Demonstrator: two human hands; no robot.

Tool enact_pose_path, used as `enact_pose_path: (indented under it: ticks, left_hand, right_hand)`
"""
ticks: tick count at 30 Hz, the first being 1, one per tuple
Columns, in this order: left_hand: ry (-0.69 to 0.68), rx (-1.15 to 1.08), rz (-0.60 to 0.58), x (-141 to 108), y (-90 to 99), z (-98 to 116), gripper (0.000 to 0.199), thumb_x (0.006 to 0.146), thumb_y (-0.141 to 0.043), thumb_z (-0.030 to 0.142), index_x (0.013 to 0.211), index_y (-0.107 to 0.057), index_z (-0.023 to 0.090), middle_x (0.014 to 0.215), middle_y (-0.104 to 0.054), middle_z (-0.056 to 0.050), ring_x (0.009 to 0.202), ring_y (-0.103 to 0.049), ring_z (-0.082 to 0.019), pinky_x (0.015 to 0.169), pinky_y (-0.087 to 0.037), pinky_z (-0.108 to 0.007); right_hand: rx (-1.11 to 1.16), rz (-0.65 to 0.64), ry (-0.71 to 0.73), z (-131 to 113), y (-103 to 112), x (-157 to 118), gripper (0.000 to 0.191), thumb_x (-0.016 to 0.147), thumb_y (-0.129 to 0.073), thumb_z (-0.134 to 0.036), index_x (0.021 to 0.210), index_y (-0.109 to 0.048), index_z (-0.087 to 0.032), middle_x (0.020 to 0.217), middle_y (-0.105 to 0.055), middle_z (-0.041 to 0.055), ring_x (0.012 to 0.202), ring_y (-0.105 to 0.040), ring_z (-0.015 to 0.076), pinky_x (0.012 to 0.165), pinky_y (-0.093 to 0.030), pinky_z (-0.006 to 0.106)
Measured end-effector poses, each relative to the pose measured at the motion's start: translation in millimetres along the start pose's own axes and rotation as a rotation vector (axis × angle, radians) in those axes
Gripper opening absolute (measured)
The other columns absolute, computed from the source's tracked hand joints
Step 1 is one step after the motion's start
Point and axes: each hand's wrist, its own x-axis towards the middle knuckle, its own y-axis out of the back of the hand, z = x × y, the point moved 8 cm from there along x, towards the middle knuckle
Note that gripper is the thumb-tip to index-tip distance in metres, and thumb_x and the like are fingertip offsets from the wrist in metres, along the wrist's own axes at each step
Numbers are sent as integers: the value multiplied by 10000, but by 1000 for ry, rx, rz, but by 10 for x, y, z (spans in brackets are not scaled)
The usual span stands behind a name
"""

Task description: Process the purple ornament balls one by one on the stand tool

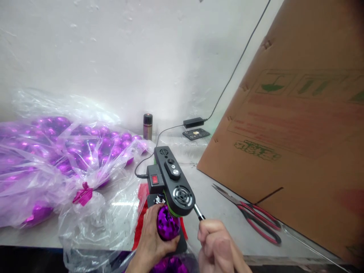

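Observation:
My left hand (150, 237) is wrapped round a shiny purple bauble (168, 223), holding it beneath the front end of a small black machine (174, 182). The machine has a red switch (154, 179) on its side box and round grilles on top. A metal lever (199, 212) sticks out from its right front, and my right hand (214, 242) is closed on the lever's black end. Under the machine lies a red cloth (140, 223). More purple baubles (170, 265) show below my left hand at the bottom edge.
On the left, a large clear plastic bag (85, 159) of purple baubles is tied with a pink strip (83, 194). Behind stand a dark can (148, 127), a power adapter (193, 122) and a phone (196, 133). Red-handled scissors (253, 216) lie by a leaning cardboard box (284, 113).

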Motion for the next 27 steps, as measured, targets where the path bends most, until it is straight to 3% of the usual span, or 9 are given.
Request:
enact_pose_path:
  ticks: [10, 16, 19, 23, 27]
  left_hand:
    - [25, -5, -22, 13, -26, 0, 747, 692, -892, 219, 1415, -705, 205, 1311, -824, -141, 1233, -815, -406, 1135, -672, -621]
    - [32, -17, -27, -14, -36, -59, 777, 685, -914, 253, 1434, -713, 201, 1347, -825, -147, 1270, -811, -414, 1163, -666, -630]
    - [37, -8, -16, 0, -44, -61, 799, 670, -930, 235, 1441, -725, 199, 1382, -830, -150, 1316, -809, -430, 1194, -663, -643]
    - [45, -3, -23, -2, -26, -17, 837, 665, -952, 189, 1469, -718, 186, 1416, -830, -159, 1356, -810, -432, 1233, -657, -659]
    - [66, 58, 15, -246, 223, 12, 933, 690, -1021, 157, 1561, -693, 220, 1552, -795, -183, 1481, -772, -464, 1289, -642, -675]
  right_hand:
    - [-50, 91, -51, 100, 60, -28, 672, 1201, -629, -418, 577, -473, -226, 588, -533, -27, 498, -529, 112, 500, -374, 276]
    - [-53, 191, -24, 6, -36, -140, 598, 1222, -570, -293, 635, -478, -223, 597, -516, -40, 497, -488, 103, 523, -321, 284]
    - [-29, 165, 1, -49, -43, -16, 596, 1209, -591, -259, 624, -479, -226, 558, -457, -54, 510, -518, 107, 521, -338, 285]
    - [-17, 32, -78, -106, -77, 254, 550, 1209, -604, -199, 661, -567, -211, 609, -561, -40, 532, -566, 88, 527, -389, 268]
    - [-29, 25, -176, -98, -22, 319, 578, 1205, -667, -320, 640, -606, -215, 581, -546, -18, 549, -598, 124, 529, -418, 281]
